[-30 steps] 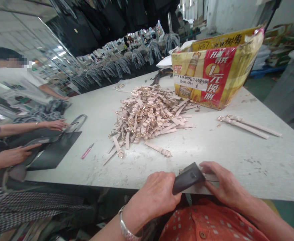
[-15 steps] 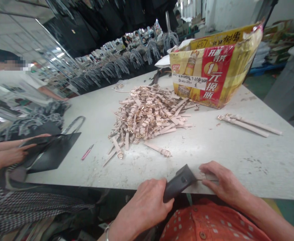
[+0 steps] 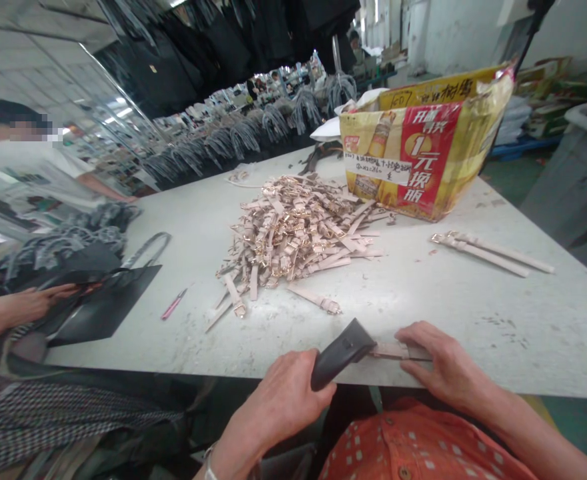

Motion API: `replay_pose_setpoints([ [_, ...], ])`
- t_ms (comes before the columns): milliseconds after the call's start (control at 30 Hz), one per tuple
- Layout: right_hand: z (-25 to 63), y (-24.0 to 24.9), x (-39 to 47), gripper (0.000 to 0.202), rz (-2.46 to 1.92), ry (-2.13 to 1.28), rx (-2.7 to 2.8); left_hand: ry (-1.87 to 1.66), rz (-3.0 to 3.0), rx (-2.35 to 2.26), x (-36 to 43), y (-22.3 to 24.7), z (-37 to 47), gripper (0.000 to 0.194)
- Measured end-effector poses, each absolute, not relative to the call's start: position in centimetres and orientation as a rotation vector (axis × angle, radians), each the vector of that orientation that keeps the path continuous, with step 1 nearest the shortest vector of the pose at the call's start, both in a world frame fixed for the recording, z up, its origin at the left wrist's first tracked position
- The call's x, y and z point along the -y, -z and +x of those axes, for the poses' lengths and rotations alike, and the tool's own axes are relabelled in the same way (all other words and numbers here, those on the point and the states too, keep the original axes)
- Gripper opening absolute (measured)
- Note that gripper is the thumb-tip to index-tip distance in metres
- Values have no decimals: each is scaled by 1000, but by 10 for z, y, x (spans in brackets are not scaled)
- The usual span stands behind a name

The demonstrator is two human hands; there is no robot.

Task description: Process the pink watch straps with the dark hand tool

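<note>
A dark, flat-ended tool (image 3: 342, 352) is gripped in my left hand (image 3: 289, 387), its wide end pointing up and right over the table's front edge. Beyond that end a pale pink strap (image 3: 389, 350) runs right to my right hand (image 3: 436, 357), which pinches it between thumb and fingers near the table surface. Whether the tool touches the strap's left end cannot be made out. Behind the hands lies a large heap of pale straps with gold buckles (image 3: 293, 230). One loose buckled strap (image 3: 316, 299) sits just in front of the heap.
A yellow and red carton (image 3: 423, 153) stands at the back right of the table (image 3: 473, 320). Two buckled straps (image 3: 491, 253) lie at the right. A pink-handled cutter (image 3: 173, 305) lies left. Another person's hands hold a black bag piece (image 3: 108, 310) at far left.
My left hand and the dark tool have shifted left, away from my right hand. More of the pale strap now shows between them.
</note>
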State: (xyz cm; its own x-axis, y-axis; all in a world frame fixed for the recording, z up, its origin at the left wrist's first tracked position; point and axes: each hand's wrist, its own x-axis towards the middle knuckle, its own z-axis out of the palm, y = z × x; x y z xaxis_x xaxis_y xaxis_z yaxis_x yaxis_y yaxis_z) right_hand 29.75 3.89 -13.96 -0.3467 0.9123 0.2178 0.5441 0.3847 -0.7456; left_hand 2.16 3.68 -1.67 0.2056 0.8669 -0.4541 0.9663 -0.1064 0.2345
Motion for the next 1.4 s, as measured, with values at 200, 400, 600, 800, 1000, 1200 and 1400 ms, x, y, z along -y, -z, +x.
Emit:
replay_pose_setpoints([
  [200, 293, 134, -44, 20, -1314, -806, 2077, 300, 1963, -1684, -38, 21, 21, 26],
  [400, 278, 123, -50, 23, -1355, -796, 2116, 211, 1933, -1659, -39, 27, 21, 21],
  [600, 270, 120, -46, 27, -1391, -761, 2083, 140, 1898, -1685, -39, 32, 23, 20],
  [800, 289, 118, -61, 20, -1389, -595, 2121, 144, 1919, -1722, -36, 27, 22, 19],
  [1000, 391, 117, -124, 20, -1565, -115, 1967, 79, 1824, -1854, -17, 18, 1, 21],
  [1200, 397, 117, -168, 25, -1718, 199, 1941, -17, 1694, -2014, 1, 26, -28, 26],
  [1400, 243, 108, -166, 50, -980, -261, 2412, -52, 1638, -2075, 8, 24, -37, 33],
])
